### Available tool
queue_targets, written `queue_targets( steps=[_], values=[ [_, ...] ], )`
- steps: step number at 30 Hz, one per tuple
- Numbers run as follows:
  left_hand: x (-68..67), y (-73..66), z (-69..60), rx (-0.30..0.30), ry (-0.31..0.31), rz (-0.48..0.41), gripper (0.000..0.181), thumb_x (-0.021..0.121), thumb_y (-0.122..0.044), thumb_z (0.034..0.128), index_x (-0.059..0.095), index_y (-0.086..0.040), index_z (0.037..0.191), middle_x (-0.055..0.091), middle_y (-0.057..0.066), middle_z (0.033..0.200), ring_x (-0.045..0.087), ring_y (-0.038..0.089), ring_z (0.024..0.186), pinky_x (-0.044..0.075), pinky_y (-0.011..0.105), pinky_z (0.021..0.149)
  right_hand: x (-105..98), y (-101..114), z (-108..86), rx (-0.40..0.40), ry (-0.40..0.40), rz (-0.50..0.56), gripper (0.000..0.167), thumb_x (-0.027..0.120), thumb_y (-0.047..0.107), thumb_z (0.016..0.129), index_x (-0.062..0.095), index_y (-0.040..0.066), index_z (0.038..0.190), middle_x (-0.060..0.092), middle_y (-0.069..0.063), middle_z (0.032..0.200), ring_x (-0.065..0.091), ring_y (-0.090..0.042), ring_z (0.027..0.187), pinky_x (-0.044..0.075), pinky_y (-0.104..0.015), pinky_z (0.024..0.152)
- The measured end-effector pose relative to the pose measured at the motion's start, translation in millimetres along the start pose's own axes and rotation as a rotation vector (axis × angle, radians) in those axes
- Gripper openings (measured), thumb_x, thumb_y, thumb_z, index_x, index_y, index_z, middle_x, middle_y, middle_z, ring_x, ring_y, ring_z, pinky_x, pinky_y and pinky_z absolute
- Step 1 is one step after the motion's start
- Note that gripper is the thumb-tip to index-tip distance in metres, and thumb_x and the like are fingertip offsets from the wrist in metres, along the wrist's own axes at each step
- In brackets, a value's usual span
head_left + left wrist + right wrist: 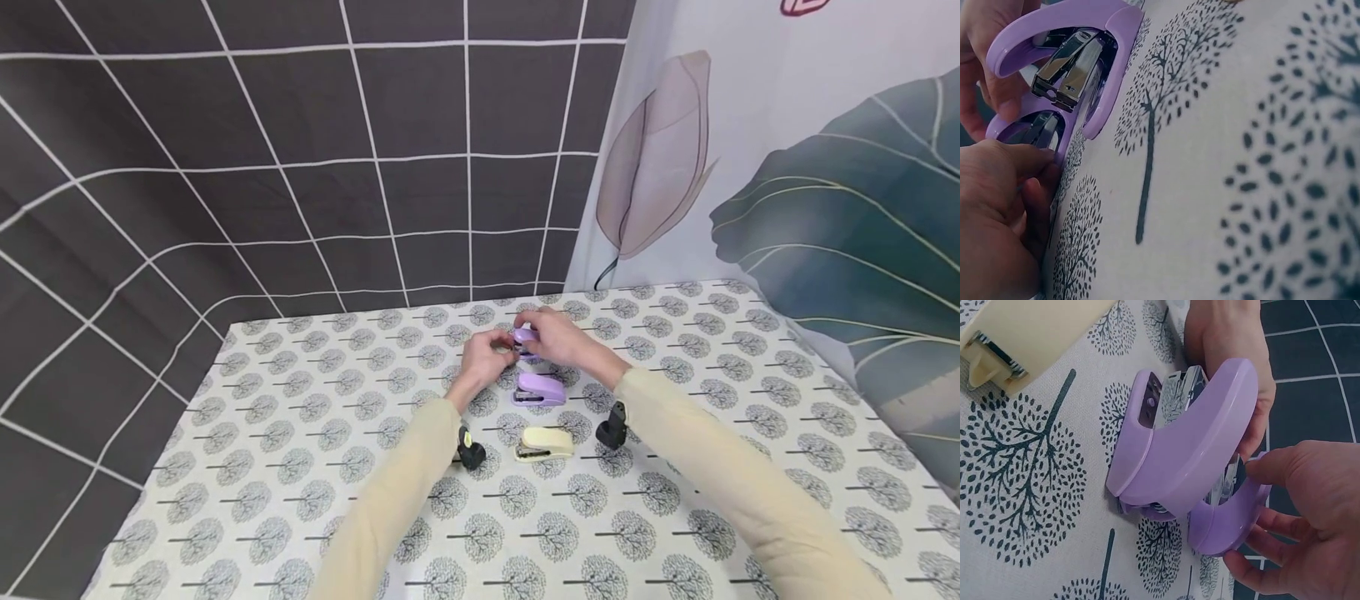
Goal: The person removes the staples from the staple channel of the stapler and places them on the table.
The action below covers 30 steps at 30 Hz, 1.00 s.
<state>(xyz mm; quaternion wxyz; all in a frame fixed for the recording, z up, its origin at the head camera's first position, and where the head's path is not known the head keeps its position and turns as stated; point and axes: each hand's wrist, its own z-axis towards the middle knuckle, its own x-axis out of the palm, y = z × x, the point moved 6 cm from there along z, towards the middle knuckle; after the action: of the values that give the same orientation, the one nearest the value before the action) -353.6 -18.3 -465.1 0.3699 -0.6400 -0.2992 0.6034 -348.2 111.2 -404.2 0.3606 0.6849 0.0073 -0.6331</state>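
Working near far edge of surface (247, 550), right hand (561, 337) curled around farthest purple stapler (526, 335), left hand (482, 362) bent-fingered at its nose (pinch or mere touch, can't tell), probably adjusting placement, next needing steady release.

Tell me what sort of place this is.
Probably an indoor tabletop workspace: a tree-print table covering, with a dark grid-patterned backdrop behind it and a leaf-print backdrop alongside.

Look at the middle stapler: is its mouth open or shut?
Open: in the left wrist view, the middle stapler shows a gap between its top and base, with metal parts in between.
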Motion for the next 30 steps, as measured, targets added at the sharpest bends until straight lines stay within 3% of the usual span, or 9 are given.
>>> queue_targets(
  steps=[13,18,26,30],
  values=[
    [2.9,-2.8,1.9,0.029,-0.011,0.077,0.022,0.080,-0.015,0.0828,0.076,-0.013,0.104,0.074,0.000,0.105,0.065,0.019,0.105,0.041,0.039,0.102,-3,1,-0.9,0.003,-0.014,-0.047,0.020,0.069,0.002,0.090,0.064,0.006,0.108,0.059,-0.017,0.098,0.057,-0.029,0.085,0.054,-0.041,0.071],
    [4.8,-2.8,1.2,0.023,0.001,0.073,0.023,0.081,-0.015,0.0830,0.075,-0.014,0.106,0.074,0.001,0.107,0.066,0.018,0.100,0.042,0.041,0.101,-5,0,-3.7,-0.036,-0.037,-0.045,0.020,0.069,0.000,0.088,0.064,0.005,0.107,0.059,-0.015,0.093,0.056,-0.029,0.084,0.052,-0.041,0.071],
    [2.1,-0.7,0.7,0.030,-0.003,0.062,0.024,0.080,-0.014,0.0836,0.075,-0.014,0.107,0.073,0.002,0.110,0.067,0.018,0.100,0.042,0.043,0.103,-15,-8,-10.3,-0.078,-0.098,0.102,0.027,0.065,-0.005,0.088,0.060,-0.004,0.115,0.063,-0.012,0.086,0.060,-0.027,0.076,0.053,-0.043,0.072],
    [1.4,0.8,-0.5,0.027,-0.002,0.055,0.024,0.081,-0.014,0.0834,0.075,-0.014,0.106,0.073,0.002,0.109,0.067,0.018,0.100,0.041,0.044,0.103,-15,-14,-15.3,-0.089,-0.099,0.209,0.027,0.062,-0.009,0.089,0.056,-0.005,0.115,0.064,-0.017,0.091,0.064,-0.031,0.083,0.056,-0.043,0.076]
  ],
)
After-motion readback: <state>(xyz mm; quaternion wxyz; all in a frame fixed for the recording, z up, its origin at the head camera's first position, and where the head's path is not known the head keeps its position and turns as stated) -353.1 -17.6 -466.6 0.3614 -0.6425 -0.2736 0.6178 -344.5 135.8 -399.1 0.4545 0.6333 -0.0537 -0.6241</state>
